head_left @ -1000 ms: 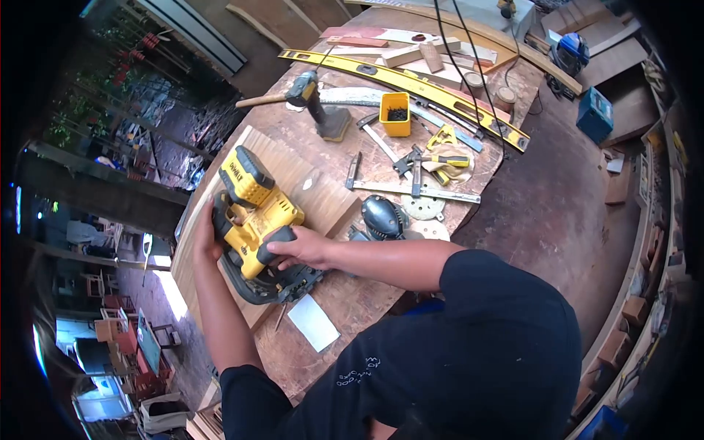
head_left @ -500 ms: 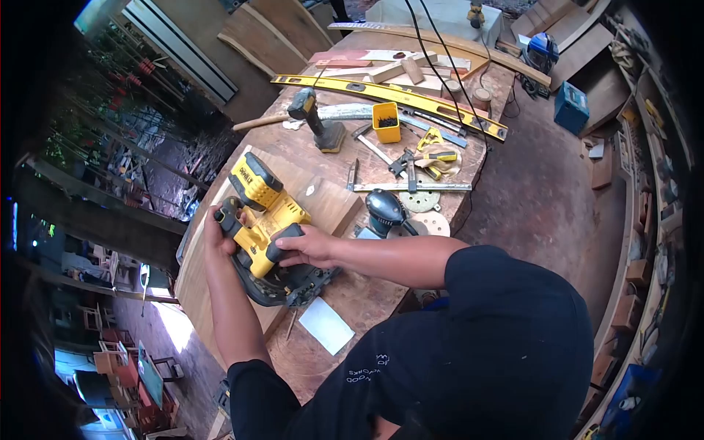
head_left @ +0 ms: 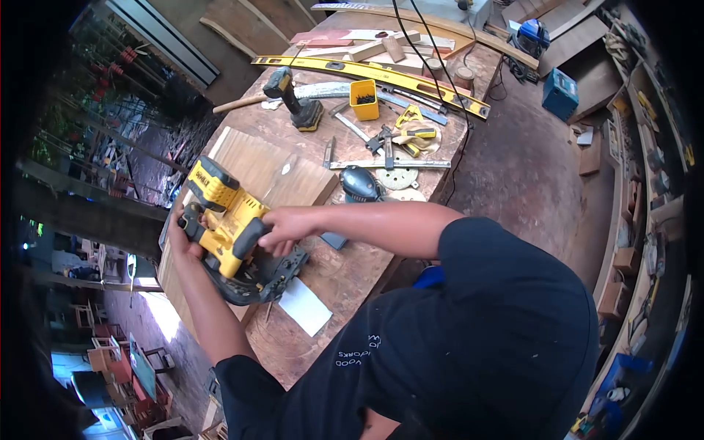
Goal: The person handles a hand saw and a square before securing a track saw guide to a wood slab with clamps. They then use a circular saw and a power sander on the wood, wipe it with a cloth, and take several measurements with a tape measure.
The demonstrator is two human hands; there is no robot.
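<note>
A yellow and black cordless circular saw (head_left: pixel 233 224) with its battery attached is held over the near left part of the workbench. My left hand (head_left: pixel 185 233) is closed around its black rear handle; some of the fingers are hidden behind it. My right hand (head_left: pixel 287 224) has curled fingers against the black front grip, and its fingertips are partly out of sight. Under and beyond the saw lies a wide wooden board (head_left: pixel 257 163). A white sheet of paper (head_left: pixel 306 306) rests on the bench just by the saw's black base.
Across the workbench (head_left: pixel 352 271) lie a cordless drill (head_left: pixel 297 103), a yellow cup of screws (head_left: pixel 364 101), a long yellow level (head_left: pixel 367 72), clamps (head_left: pixel 389 143) and a sander (head_left: pixel 359 183). Black cables (head_left: pixel 425 44) hang over the bench. A teal box (head_left: pixel 560 94) stands on the floor.
The view has shifted, so the bench appears further left and higher. The saw has come slightly nearer my body. My right hand has moved from atop the front grip to its side.
</note>
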